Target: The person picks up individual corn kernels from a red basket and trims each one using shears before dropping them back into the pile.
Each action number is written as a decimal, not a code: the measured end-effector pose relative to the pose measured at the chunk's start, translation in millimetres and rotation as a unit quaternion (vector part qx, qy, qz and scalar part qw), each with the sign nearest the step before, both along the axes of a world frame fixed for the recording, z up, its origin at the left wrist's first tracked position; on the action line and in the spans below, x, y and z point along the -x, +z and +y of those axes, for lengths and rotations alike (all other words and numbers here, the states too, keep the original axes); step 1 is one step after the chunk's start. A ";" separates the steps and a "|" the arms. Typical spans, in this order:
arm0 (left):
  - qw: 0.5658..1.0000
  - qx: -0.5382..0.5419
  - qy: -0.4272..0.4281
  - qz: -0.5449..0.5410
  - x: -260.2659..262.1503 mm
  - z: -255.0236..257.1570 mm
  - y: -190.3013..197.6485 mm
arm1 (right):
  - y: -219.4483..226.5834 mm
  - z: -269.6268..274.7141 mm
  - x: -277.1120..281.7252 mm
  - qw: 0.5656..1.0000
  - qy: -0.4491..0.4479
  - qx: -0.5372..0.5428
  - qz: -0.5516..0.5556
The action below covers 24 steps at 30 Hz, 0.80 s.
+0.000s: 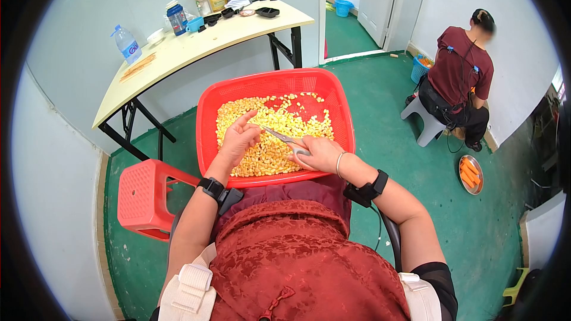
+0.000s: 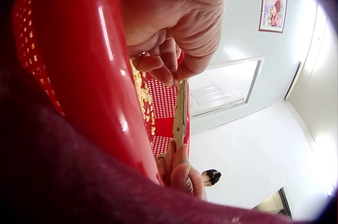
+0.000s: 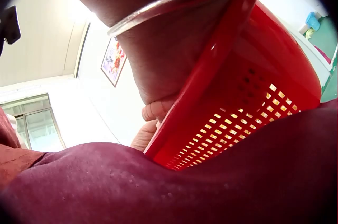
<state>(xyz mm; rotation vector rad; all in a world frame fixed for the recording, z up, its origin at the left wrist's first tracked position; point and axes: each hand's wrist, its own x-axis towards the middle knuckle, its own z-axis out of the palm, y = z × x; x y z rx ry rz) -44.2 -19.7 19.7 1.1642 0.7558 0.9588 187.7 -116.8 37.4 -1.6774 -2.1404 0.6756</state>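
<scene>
head view: one red basket point(image 1: 205, 134), many kernels point(image 1: 267, 163); right fingers point(image 1: 309, 142) grip one scissors point(image 1: 284, 138); left fingers point(image 1: 245, 118) just beside, grasp unclear.

Head view faces forward and down into the basket point(image 1: 273, 80). Left wrist view, low and close beside it, is rolled sideways; right wrist view, also close, tilts upward. All share the basket; the first two, the scissors point(image 1: 284, 137).

- A red basket point(image 1: 273, 78) of kernels point(image 1: 259, 157) is carried on the lap point(image 1: 279, 192), centre.
- Bottles point(image 1: 126, 46) are borne by the tabletop point(image 1: 199, 43), upper left.
- A bowl point(image 1: 476, 191) is supported by the floor point(image 1: 380, 113), right.
</scene>
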 end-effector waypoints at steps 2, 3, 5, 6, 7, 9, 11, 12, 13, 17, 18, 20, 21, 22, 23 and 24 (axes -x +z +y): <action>1.000 0.012 -0.003 -0.017 0.2 -0.3 1.4 | -3.8 3.0 -1.4 1.000 0.001 0.007 -0.014; 1.000 0.017 -0.004 -0.024 0.3 -1.2 4.1 | -6.2 4.3 -1.8 1.000 -0.007 0.012 -0.005; 0.999 0.023 -0.005 -0.029 0.4 -2.4 5.8 | -9.8 6.1 -2.1 0.999 -0.024 0.022 0.011; 0.999 0.024 -0.005 -0.026 0.4 -2.9 5.8 | -7.8 5.1 -1.8 0.999 -0.028 0.025 0.010; 0.999 0.024 -0.005 -0.024 0.3 -3.1 5.8 | -3.6 3.3 -1.4 0.999 -0.033 0.028 0.009; 1.000 0.015 0.009 -0.017 -0.2 1.1 -1.3 | 0.2 2.3 -1.4 0.999 -0.039 0.028 0.012; 1.000 -0.005 0.007 0.023 1.3 4.0 -7.3 | 0.8 2.6 -1.7 0.999 -0.044 0.021 0.018; 0.998 -0.021 -0.003 0.060 2.0 3.9 -8.0 | -4.1 4.3 -2.2 0.998 -0.049 0.005 0.032; 0.995 -0.037 -0.014 0.096 2.1 3.3 -7.9 | -12.5 7.7 -3.3 0.997 -0.053 -0.011 0.045; 0.972 -0.083 -0.049 0.216 -3.5 -4.4 -8.8 | -15.0 8.8 -4.9 0.997 -0.055 -0.022 0.054; 0.967 -0.092 -0.069 0.226 -2.9 -1.2 -18.0 | -15.9 9.0 -4.9 0.997 -0.054 -0.026 0.048; 0.950 -0.166 -0.093 0.247 -1.7 3.7 -33.2 | -19.7 10.2 -5.2 0.997 -0.052 -0.033 0.036; 0.930 -0.215 -0.091 0.285 -1.4 6.2 -36.1 | -21.5 11.0 -5.6 0.997 -0.052 -0.033 0.040; 0.906 -0.262 -0.089 0.321 -1.1 9.1 -38.0 | -23.1 11.9 -6.1 0.997 -0.052 -0.033 0.043; 0.878 -0.309 -0.087 0.356 -0.6 11.0 -39.8 | -23.8 12.4 -6.3 0.997 -0.051 -0.033 0.047; 0.870 -0.321 -0.079 0.366 -1.5 8.5 -36.5 | -21.4 11.7 -5.8 0.997 -0.050 -0.029 0.048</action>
